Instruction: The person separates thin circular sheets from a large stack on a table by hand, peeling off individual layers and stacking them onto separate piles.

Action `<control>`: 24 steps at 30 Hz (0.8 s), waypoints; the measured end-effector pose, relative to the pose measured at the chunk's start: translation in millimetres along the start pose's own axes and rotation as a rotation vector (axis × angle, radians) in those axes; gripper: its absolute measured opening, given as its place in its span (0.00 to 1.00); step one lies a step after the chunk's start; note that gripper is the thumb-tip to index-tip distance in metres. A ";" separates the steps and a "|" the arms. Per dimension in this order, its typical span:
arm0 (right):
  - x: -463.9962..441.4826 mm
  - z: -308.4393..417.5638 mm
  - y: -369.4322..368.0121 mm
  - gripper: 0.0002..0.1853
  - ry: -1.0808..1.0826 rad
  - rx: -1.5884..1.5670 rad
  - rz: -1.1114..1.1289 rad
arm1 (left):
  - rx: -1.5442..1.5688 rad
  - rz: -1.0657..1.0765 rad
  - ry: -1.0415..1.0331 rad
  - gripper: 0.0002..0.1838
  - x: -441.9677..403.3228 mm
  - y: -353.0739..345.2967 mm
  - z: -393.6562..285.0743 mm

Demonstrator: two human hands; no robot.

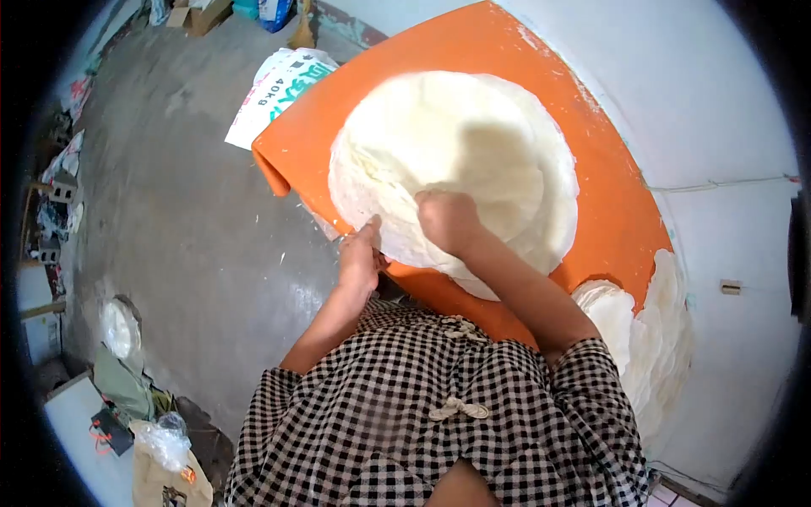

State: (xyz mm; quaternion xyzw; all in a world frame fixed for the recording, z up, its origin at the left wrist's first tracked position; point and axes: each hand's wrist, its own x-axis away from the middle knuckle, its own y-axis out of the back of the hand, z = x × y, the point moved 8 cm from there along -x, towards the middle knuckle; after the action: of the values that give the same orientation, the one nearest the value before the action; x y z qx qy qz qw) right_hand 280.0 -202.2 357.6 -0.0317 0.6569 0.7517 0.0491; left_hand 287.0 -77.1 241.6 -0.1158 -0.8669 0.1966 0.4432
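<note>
A broad stack of thin, pale round flatbread sheets lies on an orange table cover. My right hand is closed in a fist over the near part of the stack, gripping the top sheet where it is creased and folded. What lies inside its fingers is mostly hidden. My left hand rests at the stack's near left edge, fingers stretched out and touching the rim of the sheets. The right forearm casts no cover over the far half, but a shadow falls there.
More pale sheets are piled at the table's right corner, with others hanging beyond. A white printed sack lies past the table's left edge. Grey floor spreads to the left; a white wall stands right.
</note>
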 end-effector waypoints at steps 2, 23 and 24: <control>-4.4 5.4 10.3 0.02 -0.001 0.016 0.003 | 0.030 -0.029 -0.080 0.09 -2.6 3.6 -11.3; -1.0 57.4 3.8 0.11 -0.014 0.001 -0.005 | 0.012 0.100 -0.166 0.06 8.0 -11.5 -21.0; 5.2 59.1 10.2 0.13 -0.049 -0.012 -0.059 | -0.034 0.110 -0.177 0.06 7.9 -8.2 -22.1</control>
State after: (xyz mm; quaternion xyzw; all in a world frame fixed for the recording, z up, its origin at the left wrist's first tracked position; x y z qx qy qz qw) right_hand 274.7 -144.8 375.0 -0.0328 0.6498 0.7544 0.0872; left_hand 300.1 -76.2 262.7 -0.1529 -0.8981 0.2156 0.3516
